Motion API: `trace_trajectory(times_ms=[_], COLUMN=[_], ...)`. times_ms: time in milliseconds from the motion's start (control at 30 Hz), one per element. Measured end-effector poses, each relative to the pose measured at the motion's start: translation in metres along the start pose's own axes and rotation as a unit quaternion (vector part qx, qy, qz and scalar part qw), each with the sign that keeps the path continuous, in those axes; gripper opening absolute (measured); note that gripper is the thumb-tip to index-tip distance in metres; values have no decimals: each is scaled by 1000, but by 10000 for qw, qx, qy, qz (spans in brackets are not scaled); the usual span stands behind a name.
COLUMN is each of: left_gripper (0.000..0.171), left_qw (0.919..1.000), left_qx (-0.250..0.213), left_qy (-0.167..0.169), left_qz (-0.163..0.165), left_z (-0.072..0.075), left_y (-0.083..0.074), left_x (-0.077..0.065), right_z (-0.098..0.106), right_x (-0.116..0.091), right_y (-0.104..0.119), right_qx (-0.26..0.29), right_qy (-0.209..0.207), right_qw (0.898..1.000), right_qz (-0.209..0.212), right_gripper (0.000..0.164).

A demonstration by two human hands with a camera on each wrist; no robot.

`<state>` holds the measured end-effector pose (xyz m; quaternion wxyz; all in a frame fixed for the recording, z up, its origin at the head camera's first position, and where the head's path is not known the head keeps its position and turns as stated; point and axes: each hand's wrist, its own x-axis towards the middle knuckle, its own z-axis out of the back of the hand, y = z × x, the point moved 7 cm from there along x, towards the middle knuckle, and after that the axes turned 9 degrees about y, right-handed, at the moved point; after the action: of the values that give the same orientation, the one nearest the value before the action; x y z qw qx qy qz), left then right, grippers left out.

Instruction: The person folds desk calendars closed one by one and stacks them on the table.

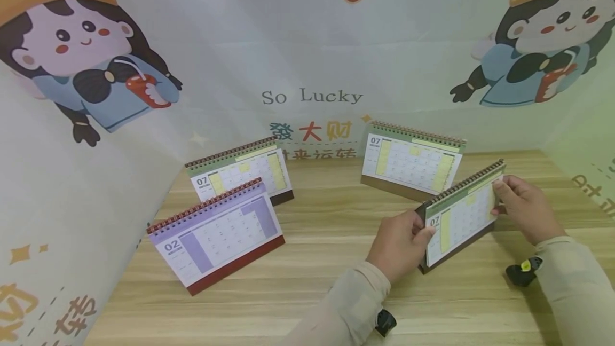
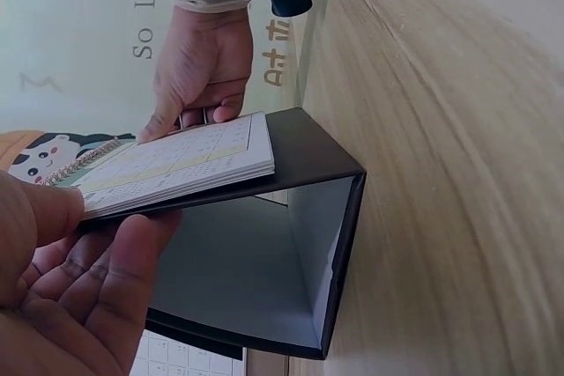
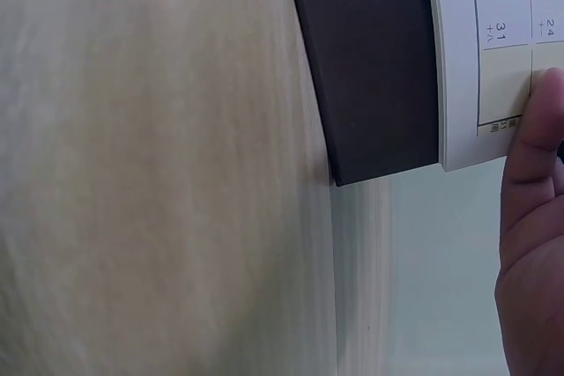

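Observation:
A spiral-bound desk calendar (image 1: 463,218) with a dark brown stand, turned to page 07, stands tilted at the right of the table. My left hand (image 1: 399,244) pinches its left edge, thumb on the pages and fingers behind. At the opposite edge my right hand (image 1: 526,210) holds it with the thumb on the front. From the left wrist view, the stand's hollow triangular side (image 2: 256,253) shows, with the left hand's thumb (image 2: 48,210) over the page edges. In the right wrist view, the right thumb (image 3: 533,143) lies against the pages' corner; its other fingers are mostly hidden.
Behind stands a tan-based calendar (image 1: 410,162) on page 07. To the left, a red-based purple calendar (image 1: 218,236) on page 02 partly covers another green-topped calendar (image 1: 240,167). A printed cloth backdrop (image 1: 307,57) borders the wooden table (image 1: 317,260) at back and sides.

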<state>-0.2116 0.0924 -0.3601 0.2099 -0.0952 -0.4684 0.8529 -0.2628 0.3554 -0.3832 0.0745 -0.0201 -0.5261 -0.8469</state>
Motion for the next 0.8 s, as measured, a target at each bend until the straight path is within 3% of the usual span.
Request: trace_trajectory(times_ms=[800], left_gripper=[18], left_qw=[9998], left_qx=[188], left_qy=[-22], left_qz=[-86], left_z=[0], left_y=[0], left_x=[1], right_z=[1], right_x=[1], right_y=[-3], right_qx=[226], right_qy=[-4], right_qw=[9997], right_qz=[28], right_gripper=[29])
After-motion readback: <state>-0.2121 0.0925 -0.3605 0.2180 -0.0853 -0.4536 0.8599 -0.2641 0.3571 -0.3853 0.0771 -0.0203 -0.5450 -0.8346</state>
